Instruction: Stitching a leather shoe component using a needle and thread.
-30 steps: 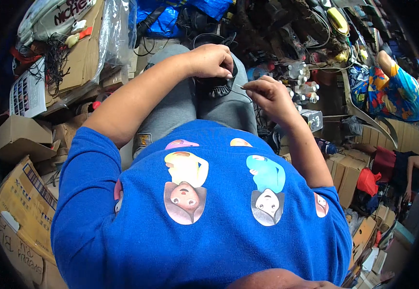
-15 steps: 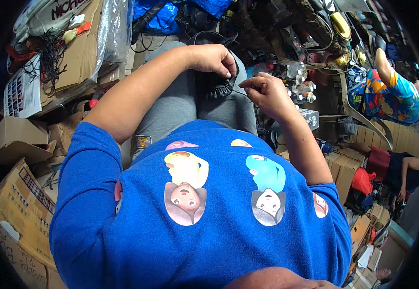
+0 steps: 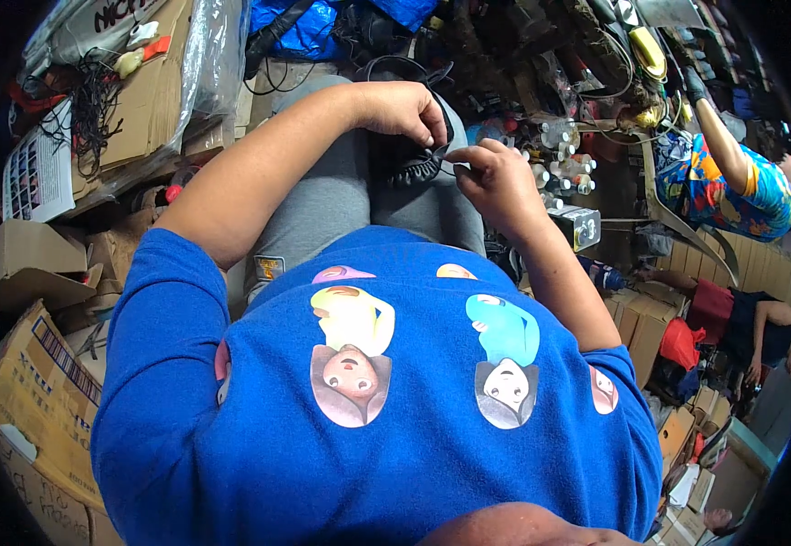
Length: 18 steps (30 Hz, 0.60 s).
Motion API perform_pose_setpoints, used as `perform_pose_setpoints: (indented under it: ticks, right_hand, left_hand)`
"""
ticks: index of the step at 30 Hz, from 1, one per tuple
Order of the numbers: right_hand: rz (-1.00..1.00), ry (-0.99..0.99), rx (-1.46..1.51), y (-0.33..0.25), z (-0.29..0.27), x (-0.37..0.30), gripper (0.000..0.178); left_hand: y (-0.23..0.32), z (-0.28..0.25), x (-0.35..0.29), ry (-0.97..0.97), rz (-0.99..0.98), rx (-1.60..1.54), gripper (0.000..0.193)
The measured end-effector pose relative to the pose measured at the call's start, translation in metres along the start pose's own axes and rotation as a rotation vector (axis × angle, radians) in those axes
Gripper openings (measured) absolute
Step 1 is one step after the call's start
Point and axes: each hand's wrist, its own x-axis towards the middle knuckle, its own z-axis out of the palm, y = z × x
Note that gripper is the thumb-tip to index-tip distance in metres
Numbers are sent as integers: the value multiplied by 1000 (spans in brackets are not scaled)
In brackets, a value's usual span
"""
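Observation:
On my lap, between my thighs, lies a black item (image 3: 406, 171) that looks like a shoe, with a row of pale-edged loops or ridges along its near side. My left hand (image 3: 411, 114) is bent over it from above, fingers curled and closed at its edge; the palm hides what they grip. My right hand (image 3: 497, 177) is just right of the item, index finger and thumb pinched near its edge. A thin dark cord seems to run between these fingertips and the item, too fine to follow fully.
Clear plastic bottles (image 3: 559, 164) stand beyond my right hand. A tangle of black cords (image 3: 95, 118) hangs over cardboard (image 3: 154, 100) at the left. Cardboard boxes (image 3: 31, 264) crowd my left side. Two other people sit at the right, one in a multicoloured shirt (image 3: 719, 187).
My right hand has moved slightly, bringing its fingertips closer to the black item; the stretch of cord between has shortened. My left hand stays nearly still. The person in the multicoloured shirt has moved an arm.

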Motion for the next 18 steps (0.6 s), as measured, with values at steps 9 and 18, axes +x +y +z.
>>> perform_pose_setpoints:
  ticks: [9,18]
  right_hand:
    - [-86,-75,-262,-11,-9,7,22]
    - [-92,-28,-286,-12,-3,1,22]
  left_hand:
    - [-2,0,1,0,-16,-30,23]
    - [-5,-1,0,-16,21,-10,24]
